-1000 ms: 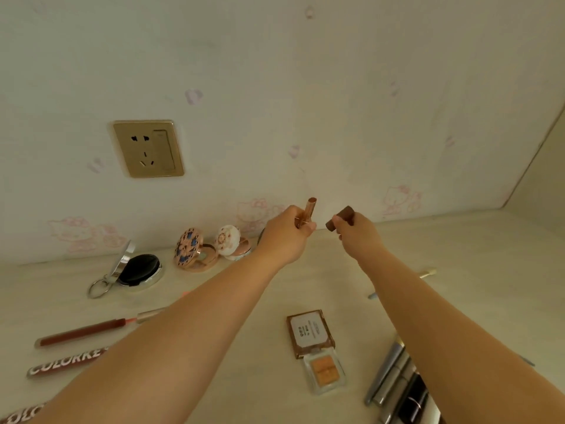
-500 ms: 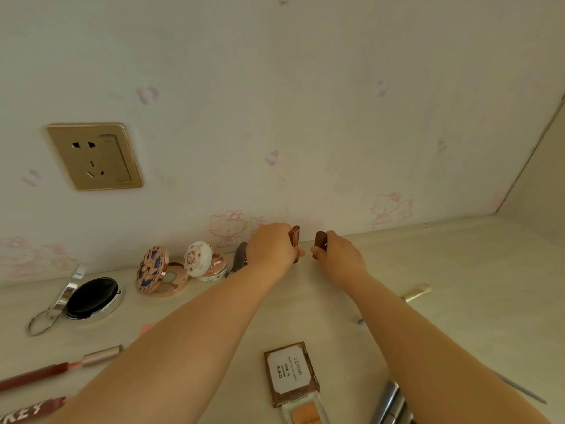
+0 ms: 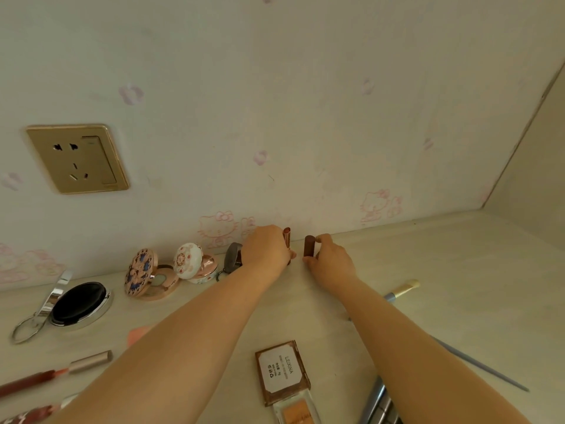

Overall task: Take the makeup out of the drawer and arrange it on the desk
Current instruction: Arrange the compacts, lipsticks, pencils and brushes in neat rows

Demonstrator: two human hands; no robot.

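Makeup: we find it spread over the table [image 3: 458, 286], from the left edge to the back wall.
Far left: we note lip pencils [image 3: 55, 370] lying flat at the near left edge, and a silver compact [image 3: 80, 304] open behind them with a ring on its hinge.
Wall, left: a gold socket plate [image 3: 76, 159] sits above the compacts.
Left of centre: we record a blue-patterned compact [image 3: 141, 272] and a white floral compact [image 3: 188, 258], both open, side by side near the wall; a dark grey compact [image 3: 233, 258] stands partly hidden behind the left wrist.
Left hand [image 3: 266, 252]: fingers curled round a rose-gold lipstick tube [image 3: 287, 237], held upright, base at the table.
Right hand [image 3: 331, 260]: fingers and thumb pinch a brown lipstick cap [image 3: 309, 245], upright, base on the table, just beside the tube, not touching it.
Near centre: a brown LEIXINA palette [image 3: 282, 371] lies flat, a clear orange blush case [image 3: 296, 414] touching its near end.
Right: we see a brush with a pale tip [image 3: 405, 287] behind the right forearm, and silver-blue tubes [image 3: 377, 405] at the near edge.
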